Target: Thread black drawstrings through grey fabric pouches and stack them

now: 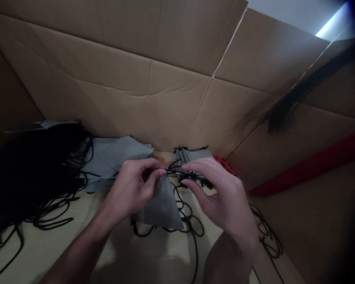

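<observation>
Cardboard backing (106, 86) noted: I log the left hand (130, 189) pinching black cord (177, 171) taut above grey fabric (162, 209); right hand (219, 193) grip unclear.

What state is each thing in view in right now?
Left hand: pinching black cords
Right hand: curved over the cords, grip unclear
Grey fabric piece: held, corner up
Black cord heap: tangled
Grey fabric stack: piled, cord ends showing
Grey fabric pile: loosely overlapping

Nothing readable: no lettering, label or number can be made out on the cardboard panels (115, 67), the grey fabric pouch (162, 205) or the black cords (186, 215).
</observation>
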`<state>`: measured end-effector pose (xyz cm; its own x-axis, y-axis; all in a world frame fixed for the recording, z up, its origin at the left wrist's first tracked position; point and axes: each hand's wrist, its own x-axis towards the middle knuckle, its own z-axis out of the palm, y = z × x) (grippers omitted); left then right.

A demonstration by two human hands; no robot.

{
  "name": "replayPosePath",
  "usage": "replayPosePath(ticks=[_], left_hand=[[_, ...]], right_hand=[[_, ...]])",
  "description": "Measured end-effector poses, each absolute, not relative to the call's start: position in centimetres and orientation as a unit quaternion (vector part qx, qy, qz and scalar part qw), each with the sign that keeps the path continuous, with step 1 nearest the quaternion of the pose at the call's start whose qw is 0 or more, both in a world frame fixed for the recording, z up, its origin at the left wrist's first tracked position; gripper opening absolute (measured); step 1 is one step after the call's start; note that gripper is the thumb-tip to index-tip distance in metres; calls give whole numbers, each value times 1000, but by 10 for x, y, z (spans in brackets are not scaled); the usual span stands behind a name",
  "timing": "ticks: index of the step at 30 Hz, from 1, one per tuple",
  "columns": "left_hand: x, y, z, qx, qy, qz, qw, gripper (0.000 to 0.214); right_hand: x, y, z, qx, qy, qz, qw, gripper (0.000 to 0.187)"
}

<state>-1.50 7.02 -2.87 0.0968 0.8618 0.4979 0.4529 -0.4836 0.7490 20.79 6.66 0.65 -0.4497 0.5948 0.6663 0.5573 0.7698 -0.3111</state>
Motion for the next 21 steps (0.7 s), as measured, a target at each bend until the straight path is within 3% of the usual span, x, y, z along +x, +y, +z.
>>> replayPosePath(ticks=[5, 15, 21], left_hand=[[-23, 72, -21, 648, 491, 498, 303, 23], [-29, 75, -14, 622, 510, 481, 348, 26], [-27, 74, -19, 595, 510, 499, 370, 27]], right_hand=[[225, 68, 9, -388, -826, -57, 404, 15], [236, 74, 2, -402, -819, -88, 399, 14], [233, 80, 0, -385, -817, -98, 417, 31]])
